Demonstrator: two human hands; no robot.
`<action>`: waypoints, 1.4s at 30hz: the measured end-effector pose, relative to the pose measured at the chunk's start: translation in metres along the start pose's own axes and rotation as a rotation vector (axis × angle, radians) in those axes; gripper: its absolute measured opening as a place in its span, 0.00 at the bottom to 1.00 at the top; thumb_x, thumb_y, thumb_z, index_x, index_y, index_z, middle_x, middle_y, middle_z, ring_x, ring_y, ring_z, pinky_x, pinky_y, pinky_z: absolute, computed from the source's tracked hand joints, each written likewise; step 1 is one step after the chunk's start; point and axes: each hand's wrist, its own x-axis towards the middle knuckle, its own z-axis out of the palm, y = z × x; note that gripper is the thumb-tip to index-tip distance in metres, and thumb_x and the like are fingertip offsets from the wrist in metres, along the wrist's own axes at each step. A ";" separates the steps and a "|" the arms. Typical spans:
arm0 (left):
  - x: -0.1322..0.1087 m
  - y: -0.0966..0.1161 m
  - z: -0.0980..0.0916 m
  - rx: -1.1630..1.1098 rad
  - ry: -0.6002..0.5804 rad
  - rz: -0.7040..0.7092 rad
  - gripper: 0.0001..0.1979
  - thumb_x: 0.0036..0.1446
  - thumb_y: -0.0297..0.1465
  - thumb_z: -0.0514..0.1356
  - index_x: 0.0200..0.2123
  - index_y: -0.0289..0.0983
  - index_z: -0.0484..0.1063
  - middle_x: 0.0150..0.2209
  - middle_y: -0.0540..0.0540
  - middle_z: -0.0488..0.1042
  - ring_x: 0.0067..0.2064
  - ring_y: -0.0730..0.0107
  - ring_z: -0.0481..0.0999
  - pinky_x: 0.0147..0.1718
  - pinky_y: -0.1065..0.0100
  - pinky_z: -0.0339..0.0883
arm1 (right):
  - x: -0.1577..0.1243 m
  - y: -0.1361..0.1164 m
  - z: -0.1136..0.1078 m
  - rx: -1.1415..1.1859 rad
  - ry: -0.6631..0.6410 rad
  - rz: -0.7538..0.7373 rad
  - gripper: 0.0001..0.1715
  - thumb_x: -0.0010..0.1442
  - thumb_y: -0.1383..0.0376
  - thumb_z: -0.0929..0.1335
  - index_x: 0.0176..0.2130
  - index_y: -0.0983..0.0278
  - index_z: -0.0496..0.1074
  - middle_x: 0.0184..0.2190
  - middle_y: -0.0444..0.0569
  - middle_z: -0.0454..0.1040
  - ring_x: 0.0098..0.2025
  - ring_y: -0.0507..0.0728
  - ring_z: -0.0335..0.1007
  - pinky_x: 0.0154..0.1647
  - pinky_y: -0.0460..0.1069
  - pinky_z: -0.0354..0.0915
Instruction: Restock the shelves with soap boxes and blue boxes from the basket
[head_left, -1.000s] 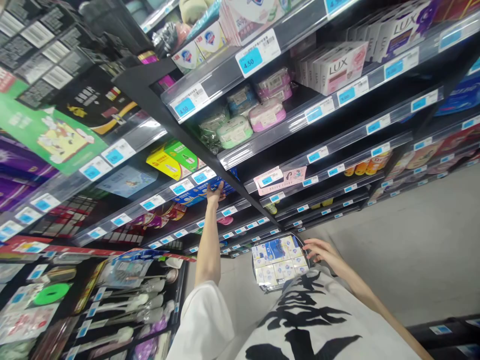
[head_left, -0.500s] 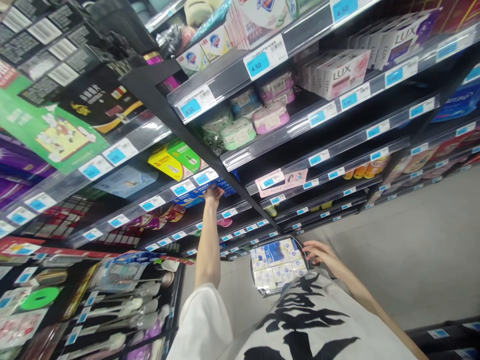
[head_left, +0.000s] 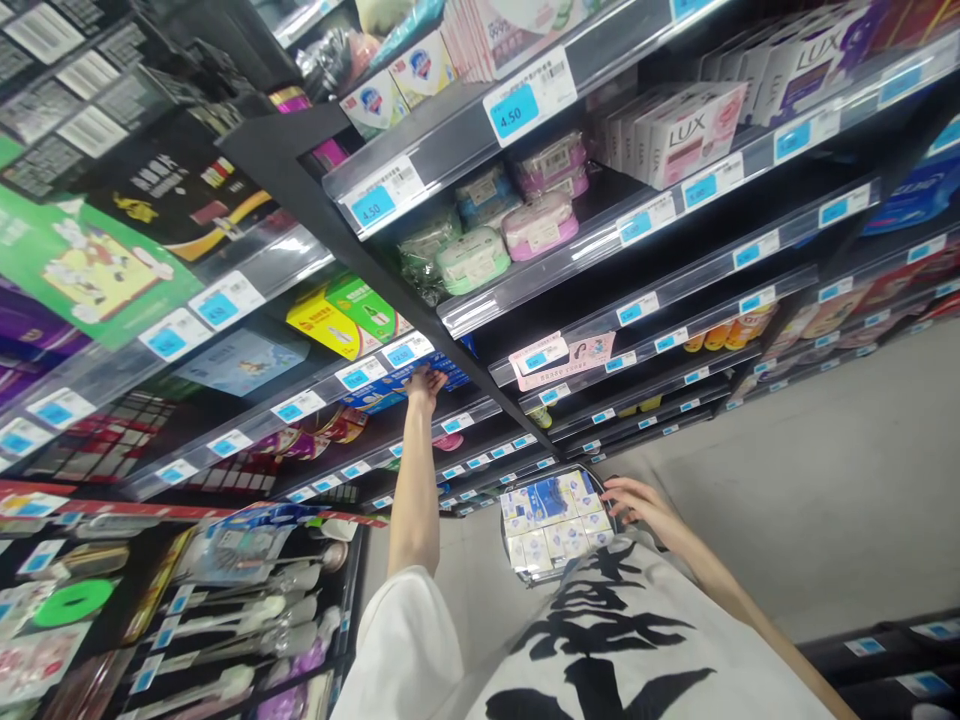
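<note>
My left hand (head_left: 426, 380) is stretched out to a low shelf, its fingers bent against a blue box (head_left: 450, 372) in a row of blue boxes. The fingers look closed on that box, though the far side of the grip is hidden. Lower down, my right hand (head_left: 636, 498) lies beside the dark rim of a basket (head_left: 602, 484). Its fingers are stretched and slightly apart, with nothing seen in them. Inside the basket sit several white boxes (head_left: 568, 535) with small blue marks and a blue pack (head_left: 551, 500) on top.
Yellow and green boxes (head_left: 349, 315) stand on the shelf above my left hand. To the right, shelves hold wrapped soap packs (head_left: 474, 260) and LUX boxes (head_left: 686, 135). Brushes (head_left: 255, 610) hang at lower left. Grey floor (head_left: 840, 490) lies to the right.
The view has shifted slightly, so the upper left shelves sit a little further left and the lower shelves slightly higher. Both hands stay in nearly the same places.
</note>
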 end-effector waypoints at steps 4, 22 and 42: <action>0.000 -0.005 0.003 0.019 -0.008 0.047 0.11 0.73 0.27 0.55 0.55 0.33 0.69 0.25 0.53 0.71 0.26 0.73 0.78 0.32 0.71 0.81 | 0.001 0.001 0.001 -0.014 -0.013 -0.008 0.24 0.60 0.50 0.73 0.51 0.60 0.79 0.50 0.58 0.83 0.43 0.62 0.80 0.35 0.52 0.70; -0.019 -0.013 0.007 1.227 -0.130 0.967 0.13 0.66 0.26 0.64 0.52 0.31 0.80 0.59 0.29 0.75 0.65 0.45 0.70 0.65 0.45 0.64 | -0.010 0.018 0.002 -0.036 0.102 0.046 0.30 0.52 0.45 0.77 0.48 0.60 0.80 0.48 0.56 0.84 0.38 0.59 0.80 0.33 0.50 0.71; -0.207 -0.307 -0.204 0.801 -0.118 0.383 0.16 0.68 0.29 0.52 0.50 0.37 0.78 0.50 0.36 0.80 0.57 0.53 0.78 0.61 0.50 0.72 | 0.005 0.073 0.038 -0.266 0.225 0.399 0.33 0.41 0.43 0.79 0.41 0.60 0.78 0.41 0.54 0.85 0.34 0.61 0.81 0.33 0.52 0.72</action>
